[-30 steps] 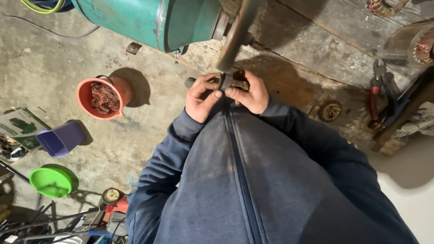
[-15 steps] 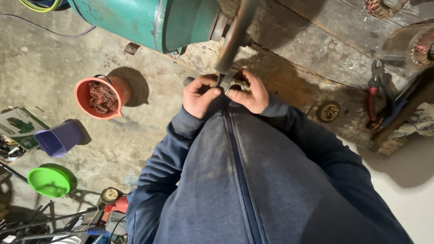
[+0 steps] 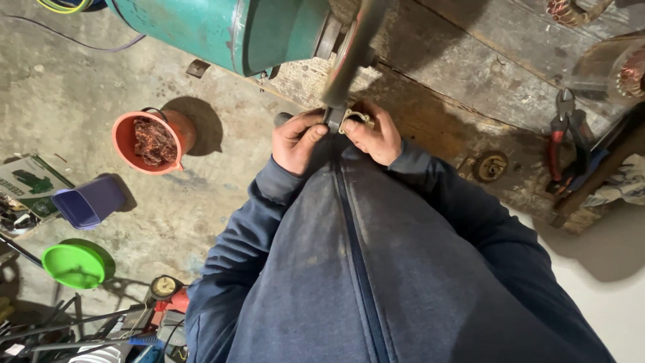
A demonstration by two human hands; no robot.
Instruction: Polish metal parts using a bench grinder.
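Note:
My left hand (image 3: pixel 295 142) and my right hand (image 3: pixel 373 134) are together at the edge of a worn wooden bench (image 3: pixel 470 81), just under a blurred spinning wheel (image 3: pixel 349 50) on a teal motor (image 3: pixel 222 30). Both hands grip a small dark metal part (image 3: pixel 336 119) with a brass-coloured piece (image 3: pixel 355 119), held up against the wheel's lower edge. My dark blue jacket fills the lower half of the view and hides whatever lies below the hands.
An orange bucket (image 3: pixel 149 141) of copper-coloured scrap stands on the concrete floor at left, with a purple tub (image 3: pixel 89 202) and a green bowl (image 3: pixel 72 265) nearer. Red-handled pliers (image 3: pixel 564 144) and a round metal disc (image 3: pixel 492 166) lie on the bench at right. Tools clutter the bottom left.
My hands have stayed at the wheel, shifting only slightly. The view has moved a little.

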